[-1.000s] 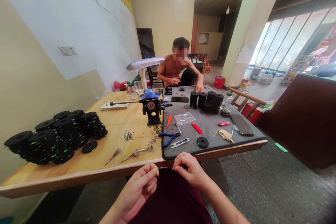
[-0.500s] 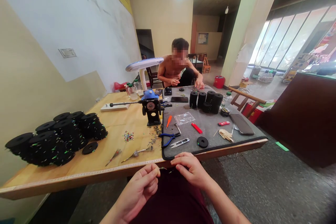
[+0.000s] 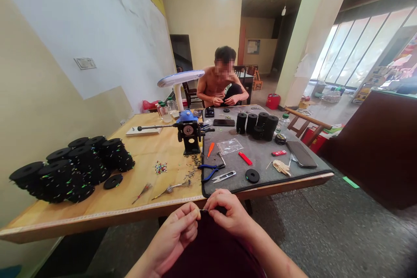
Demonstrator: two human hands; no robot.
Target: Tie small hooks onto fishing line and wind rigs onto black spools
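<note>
My left hand (image 3: pixel 182 226) is closed in a pinch on a tiny thin piece (image 3: pixel 203 210) that sticks out past its thumb and forefinger. My right hand (image 3: pixel 230 213) pinches at the other end of this piece, its thumb and forefinger pressed together. Both hands are above my lap, just off the table's front edge. The piece is too small to name. Beyond the hands lie white-bladed thread snips (image 3: pixel 224 177), blue-handled pliers (image 3: pixel 211 171) and a flat black foam spool (image 3: pixel 252 176).
Black foam spools (image 3: pixel 87 158) stand clustered at the left, others (image 3: pixel 270 127) at the mat's back right. A hand-cranked winder (image 3: pixel 189 132) stands mid-table before a lamp (image 3: pixel 180 79). Coloured beads (image 3: pixel 160 167) lie on the wood. A co-worker (image 3: pixel 224 78) sits opposite.
My right hand's fingers have closed from a loose, spread pose into a pinch against the tiny piece. My left hand keeps its grip. The co-worker has drawn a hand back from the table.
</note>
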